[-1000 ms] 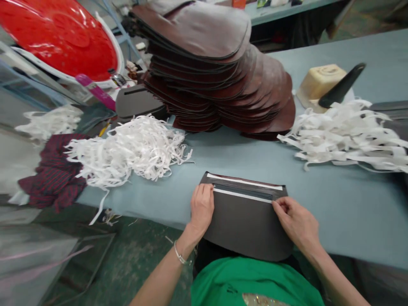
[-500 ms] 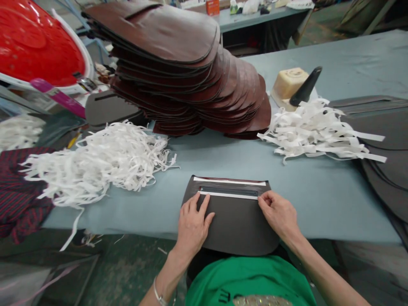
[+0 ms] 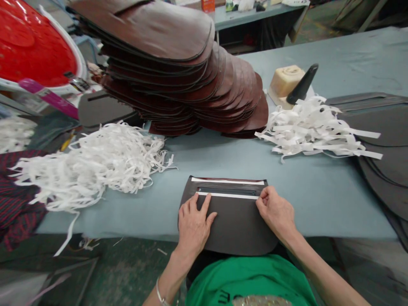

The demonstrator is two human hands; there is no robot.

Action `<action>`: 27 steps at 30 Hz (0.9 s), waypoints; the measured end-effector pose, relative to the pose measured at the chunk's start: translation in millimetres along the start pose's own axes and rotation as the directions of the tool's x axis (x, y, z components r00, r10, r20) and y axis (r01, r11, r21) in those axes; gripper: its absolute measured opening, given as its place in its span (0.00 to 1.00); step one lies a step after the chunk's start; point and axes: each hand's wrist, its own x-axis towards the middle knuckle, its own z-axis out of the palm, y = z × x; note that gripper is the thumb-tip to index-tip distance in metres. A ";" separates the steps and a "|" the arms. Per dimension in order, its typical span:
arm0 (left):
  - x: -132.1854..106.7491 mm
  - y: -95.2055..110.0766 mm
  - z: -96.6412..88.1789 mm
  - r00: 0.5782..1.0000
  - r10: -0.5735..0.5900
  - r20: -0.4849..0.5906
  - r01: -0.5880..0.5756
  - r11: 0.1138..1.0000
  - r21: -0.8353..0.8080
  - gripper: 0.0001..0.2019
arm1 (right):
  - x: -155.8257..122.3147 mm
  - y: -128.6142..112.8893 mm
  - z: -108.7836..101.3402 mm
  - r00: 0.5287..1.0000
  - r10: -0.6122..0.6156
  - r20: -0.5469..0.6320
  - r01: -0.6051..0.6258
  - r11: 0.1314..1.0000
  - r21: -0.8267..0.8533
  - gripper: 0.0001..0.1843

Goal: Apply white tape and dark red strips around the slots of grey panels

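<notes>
White strip [image 3: 229, 196]: right hand [image 3: 277, 210] pinches and hides its end; left hand [image 3: 194, 222] spread.

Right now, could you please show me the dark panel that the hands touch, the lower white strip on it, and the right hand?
Dark panel [image 3: 239, 225]: head view, bare lower face.
Lower white strip [image 3: 229, 196]: head view, middle of its length.
Right hand [image 3: 277, 211]: head view, back of the hand.

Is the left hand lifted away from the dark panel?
No, the left hand lies on the dark panel, with fingertips at the left end of the lower white strip.
</notes>
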 end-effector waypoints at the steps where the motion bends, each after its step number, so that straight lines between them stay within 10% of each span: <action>1: 0.2 0.5 0.2 1.000 -0.001 -0.003 0.001 1.000 0.004 0.26 | 1.4 -0.8 -1.4 1.000 -0.004 0.011 0.004 1.000 0.006 0.05; 6: 0.7 0.8 2.5 1.000 -0.005 -0.019 0.006 1.000 0.011 0.26 | 13.3 -4.7 -8.2 0.998 0.006 0.067 0.000 0.996 -0.089 0.17; 15: 3.0 1.4 8.1 0.999 -0.031 -0.033 0.030 0.999 -0.034 0.24 | 28.1 7.8 -11.8 0.986 -0.049 0.157 0.054 0.998 -0.025 0.08; 21: 12.2 -22.4 2.8 0.982 -0.169 -0.089 0.127 0.928 -0.351 0.15 | 17.3 -3.6 -5.5 0.983 -0.177 0.040 0.180 0.980 -0.081 0.06; 24: 23.8 -43.7 5.0 0.932 -0.343 -0.118 0.250 0.844 -0.474 0.16 | 9.4 -23.0 7.7 0.886 -0.457 -0.075 0.462 0.884 0.074 0.04; 27: 34.8 -56.6 8.3 0.910 -0.413 -0.037 0.324 0.764 -0.558 0.26 | 7.8 -44.2 24.3 0.666 -0.722 -0.187 0.746 0.648 0.152 0.07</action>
